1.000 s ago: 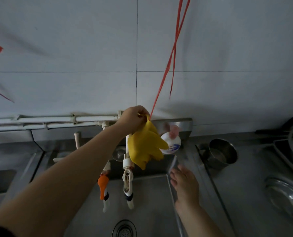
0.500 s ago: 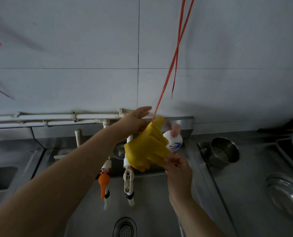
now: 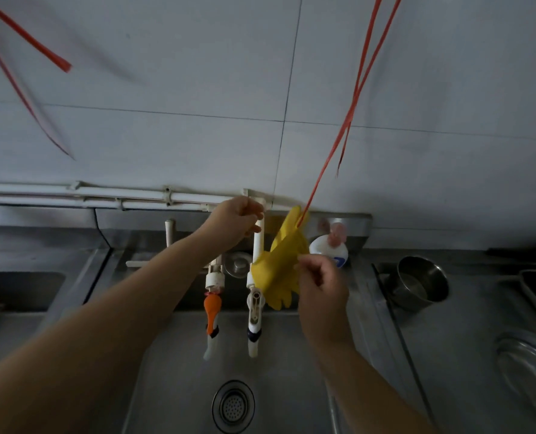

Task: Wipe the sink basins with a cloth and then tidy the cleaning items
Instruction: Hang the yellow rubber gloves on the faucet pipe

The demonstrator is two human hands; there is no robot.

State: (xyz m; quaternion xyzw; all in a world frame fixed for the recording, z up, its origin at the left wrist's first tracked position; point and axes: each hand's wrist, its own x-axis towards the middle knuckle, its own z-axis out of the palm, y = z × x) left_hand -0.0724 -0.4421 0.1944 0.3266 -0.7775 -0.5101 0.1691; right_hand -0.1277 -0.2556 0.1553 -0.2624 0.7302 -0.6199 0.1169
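Above the sink basin (image 3: 179,355), seen from the head camera, a yellow rubber glove (image 3: 279,261) is hung from a red string (image 3: 332,148) beside the white tap (image 3: 255,296). The glove's lower edge is pinched by the right hand (image 3: 320,283), thumb and fingers curled onto the rubber. The left hand (image 3: 234,222) has been taken off the glove's top, where it gripped a second ago, and is now loosely curled by the wall pipe (image 3: 104,195); whether anything is held there cannot be told. The right hand, idle below a second ago, has been brought up. So the glove is judged hung, with tidying well along. A detergent bottle (image 3: 331,250) stands just behind, a steel bowl (image 3: 421,281) farther right.
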